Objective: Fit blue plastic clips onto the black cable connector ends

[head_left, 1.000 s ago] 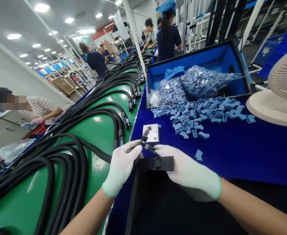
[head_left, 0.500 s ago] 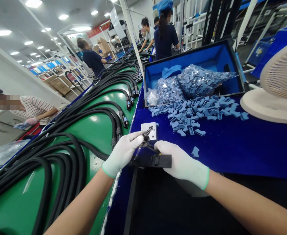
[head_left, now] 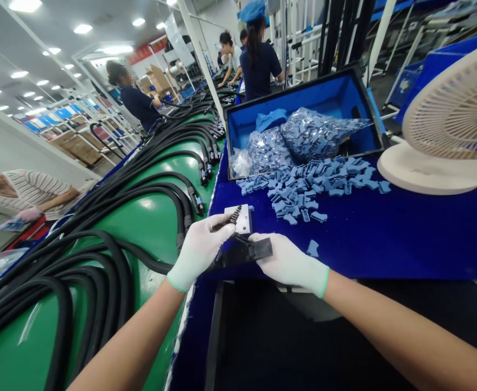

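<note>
Holding out the left hand [head_left: 201,243] from lower left, gloved white with a green cuff edge; pinching a black ribbed part [head_left: 235,215] between thumb and closed fingers, slanting it up and rightward. Angling in the right hand [head_left: 291,264] from lower right, gloved alike; bending the fingers beside and behind a black flat piece [head_left: 261,248], hiding the tips and leaving any hold impossible to tell. Placing the ribbed part before a white block [head_left: 244,224] on the blue surface [head_left: 385,239]. Showing a lone blue clip [head_left: 312,248] beyond the right hand, then a heap of blue clips [head_left: 299,190] before a blue bin [head_left: 336,91] containing clear bags [head_left: 322,133]. Displaying on the fan base [head_left: 433,172], at right, a faint mark too blurred to read. Including black cables [head_left: 103,198] at left and, farthest, a red banner [head_left: 145,52] bearing illegible writing.
</note>
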Motion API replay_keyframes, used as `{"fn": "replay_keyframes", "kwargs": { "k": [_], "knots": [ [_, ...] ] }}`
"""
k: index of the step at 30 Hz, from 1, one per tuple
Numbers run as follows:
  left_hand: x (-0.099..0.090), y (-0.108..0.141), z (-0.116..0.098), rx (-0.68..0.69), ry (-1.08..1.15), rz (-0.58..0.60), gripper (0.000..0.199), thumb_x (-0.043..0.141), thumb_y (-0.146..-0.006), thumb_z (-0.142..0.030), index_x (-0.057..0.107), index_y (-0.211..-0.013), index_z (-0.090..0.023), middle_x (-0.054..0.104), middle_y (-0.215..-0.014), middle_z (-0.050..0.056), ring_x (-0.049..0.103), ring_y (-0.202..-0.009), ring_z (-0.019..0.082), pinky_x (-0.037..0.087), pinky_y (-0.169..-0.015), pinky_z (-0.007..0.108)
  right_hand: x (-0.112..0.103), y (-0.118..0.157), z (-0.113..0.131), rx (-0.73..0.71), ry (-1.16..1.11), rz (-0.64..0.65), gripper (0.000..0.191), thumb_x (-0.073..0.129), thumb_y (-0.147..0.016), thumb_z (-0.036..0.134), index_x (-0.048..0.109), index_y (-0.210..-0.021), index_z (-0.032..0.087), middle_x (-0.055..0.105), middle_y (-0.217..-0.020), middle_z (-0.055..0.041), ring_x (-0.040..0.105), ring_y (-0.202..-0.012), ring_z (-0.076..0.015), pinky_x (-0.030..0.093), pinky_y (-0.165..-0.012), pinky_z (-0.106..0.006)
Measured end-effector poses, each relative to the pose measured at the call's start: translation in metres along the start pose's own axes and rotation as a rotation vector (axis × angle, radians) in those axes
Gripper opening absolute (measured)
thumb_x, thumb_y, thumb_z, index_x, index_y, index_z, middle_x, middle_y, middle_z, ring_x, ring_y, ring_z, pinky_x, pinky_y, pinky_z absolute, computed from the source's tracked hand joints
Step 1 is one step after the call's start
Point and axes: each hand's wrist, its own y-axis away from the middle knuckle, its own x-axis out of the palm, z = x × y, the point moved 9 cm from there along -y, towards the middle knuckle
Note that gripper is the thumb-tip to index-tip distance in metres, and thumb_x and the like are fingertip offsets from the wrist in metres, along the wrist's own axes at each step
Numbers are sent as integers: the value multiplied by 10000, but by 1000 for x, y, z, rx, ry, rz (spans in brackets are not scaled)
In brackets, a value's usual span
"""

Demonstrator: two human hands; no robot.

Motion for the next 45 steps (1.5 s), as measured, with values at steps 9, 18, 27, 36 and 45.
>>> {"fn": "replay_keyframes", "kwargs": {
  "k": [9, 18, 27, 36, 45],
  "knots": [
    [-2, 14, 10, -68, 283, -22, 416, 681, -909, -362, 710, -1280, -178, 738, -1220, 86, 677, -1114, 276, 497, -1028, 386, -29, 15, -11, -59, -397, -152, 664, 818, -738, 243, 562, -1351, 210, 650, -1296, -104, 626, -1137, -281, 504, -983, -430],
    [37, 48, -22, 331, -170, 235, 315, 553, -997, -206, 725, -1252, -274, 636, -1020, 55, 610, -945, 212, 486, -843, 334, -9, 12, 4, -28, -831, -67, 663, 755, -701, 62, 564, -1320, 205, 670, -1220, -63, 656, -1072, -220, 545, -929, -366],
    [45, 68, -14, 339, -375, 135, 246, 562, -996, -203, 700, -1196, -238, 614, -966, 51, 613, -832, 187, 495, -758, 315, 18, 13, 1, 105, -1085, 138, 796, 687, -679, 18, 455, -1423, 183, 705, -835, 0, 692, -682, -178, 565, -652, -307],
    [43, 44, 5, 313, -39, 305, 450, 647, -920, -210, 649, -1364, -285, 651, -1126, 71, 645, -1023, 226, 525, -914, 365, 32, 11, 8, 50, -1163, 132, 719, 699, -642, 22, 525, -1310, 223, 709, -829, 12, 667, -609, -168, 576, -608, -322],
    [25, 46, 19, -10, -6, 31, 359, 846, -732, -357, 771, -1058, -229, 701, -954, 60, 655, -919, 265, 540, -902, 416, 11, 25, -16, 177, -1207, -227, 438, 763, -635, 56, 600, -1019, 189, 688, -862, 3, 683, -697, -172, 591, -685, -330]
  ]
}}
